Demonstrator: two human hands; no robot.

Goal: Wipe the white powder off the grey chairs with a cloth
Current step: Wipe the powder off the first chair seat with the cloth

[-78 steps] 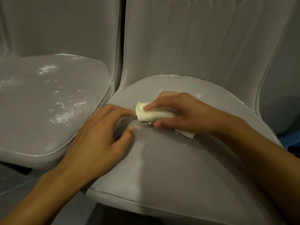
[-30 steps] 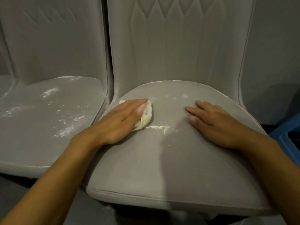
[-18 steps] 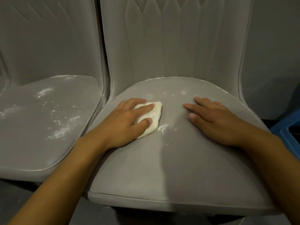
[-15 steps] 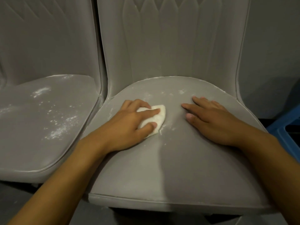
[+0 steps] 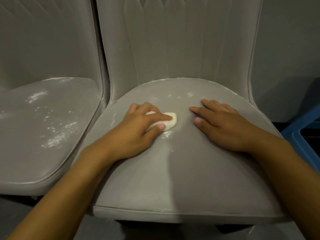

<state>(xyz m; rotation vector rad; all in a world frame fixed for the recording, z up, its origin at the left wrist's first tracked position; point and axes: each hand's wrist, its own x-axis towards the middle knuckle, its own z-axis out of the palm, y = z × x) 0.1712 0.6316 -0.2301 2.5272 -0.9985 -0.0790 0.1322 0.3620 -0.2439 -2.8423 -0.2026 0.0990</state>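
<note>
Two grey chairs stand side by side. On the seat of the right chair my left hand holds a bunched white cloth between thumb and fingers and presses it onto the seat. A small smear of white powder lies just in front of the cloth, and faint specks dot the back of that seat. My right hand lies flat on the same seat, fingers straight, a little right of the cloth. The left chair's seat carries scattered powder patches.
The tall padded backrest of the right chair rises behind the seat. A blue plastic object stands at the right edge beside the chair. Dark grey floor shows below the seats.
The cloth went from my right hand to my left hand. My left hand has slid it rightward across the seat, thinning the powder smear. My right hand settled flat and stays put.
</note>
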